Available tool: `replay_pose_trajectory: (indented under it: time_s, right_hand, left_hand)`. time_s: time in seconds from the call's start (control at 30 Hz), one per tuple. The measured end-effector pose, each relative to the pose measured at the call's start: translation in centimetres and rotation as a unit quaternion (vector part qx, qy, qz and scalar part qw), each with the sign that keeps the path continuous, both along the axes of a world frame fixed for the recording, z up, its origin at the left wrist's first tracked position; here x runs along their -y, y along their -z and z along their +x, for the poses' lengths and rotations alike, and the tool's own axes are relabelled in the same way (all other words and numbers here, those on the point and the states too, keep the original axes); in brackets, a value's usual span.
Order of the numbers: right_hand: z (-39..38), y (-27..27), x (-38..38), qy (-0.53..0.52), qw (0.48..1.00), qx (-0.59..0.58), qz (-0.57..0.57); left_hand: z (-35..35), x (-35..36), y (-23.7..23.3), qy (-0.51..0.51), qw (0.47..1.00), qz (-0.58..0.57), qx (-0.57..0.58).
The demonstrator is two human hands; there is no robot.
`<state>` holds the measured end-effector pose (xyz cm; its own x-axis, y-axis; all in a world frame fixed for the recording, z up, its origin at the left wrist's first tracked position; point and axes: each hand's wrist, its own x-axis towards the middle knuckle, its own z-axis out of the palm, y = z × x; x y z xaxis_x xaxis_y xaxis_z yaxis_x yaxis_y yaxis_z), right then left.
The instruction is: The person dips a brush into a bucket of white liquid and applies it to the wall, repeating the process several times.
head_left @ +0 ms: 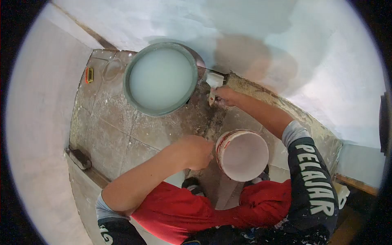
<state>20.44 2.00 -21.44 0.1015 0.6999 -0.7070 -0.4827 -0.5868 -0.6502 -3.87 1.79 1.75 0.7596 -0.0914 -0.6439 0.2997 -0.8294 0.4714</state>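
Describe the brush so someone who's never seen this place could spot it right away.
Find the big round tub of pale liquid beside the wall. Just right of it, the person's right hand grips the brush. Its broad white head and slim handle set it apart from the round, red-streaked bucket lower in the picture.

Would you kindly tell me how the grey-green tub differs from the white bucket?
The grey-green tub looks wider than the white bucket. The bucket bears reddish marks; none show on the tub. The tub stands near the wall; the bucket is beside the left hand. Both are round and open-topped.
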Motion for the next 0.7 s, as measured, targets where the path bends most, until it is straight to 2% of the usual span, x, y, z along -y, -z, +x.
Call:
replay_pose_trajectory:
  time_s: [0.13, 0.2, 0.33, 0.4, 0.53, 0.7]
  right_hand:
    - [0.2, 0.1, -1.3, 0.064, 0.998, -0.005, -0.022]
    - [0.9, 0.5, -2.1, 0.034, 0.998, -0.049, -0.021]
    - [1.5, 1.2, -3.1, 0.009, 0.999, -0.047, -0.017]
    - [1.4, 1.0, -3.4, 0.067, 0.996, -0.033, -0.051]
    - [1.8, 0.9, -3.7, 0.063, 0.995, -0.016, -0.072]
    - [1.3, -0.3, -3.8, 0.119, 0.990, -0.007, -0.080]
  left_hand:
    - [-0.3, -1.1, 1.1, 0.009, 1.000, -0.002, 0.002]
    - [-0.4, -1.3, 1.5, 0.010, 1.000, -0.005, -0.002]
    - [-0.2, -1.6, 2.3, 0.044, 0.999, -0.004, 0.012]
    - [-0.2, -1.6, 2.5, 0.041, 0.999, -0.006, 0.007]
    - [0.0, -1.5, 2.5, 0.042, 0.999, -0.012, 0.003]
    - [0.0, -1.3, 2.8, 0.028, 0.999, -0.011, -0.026]
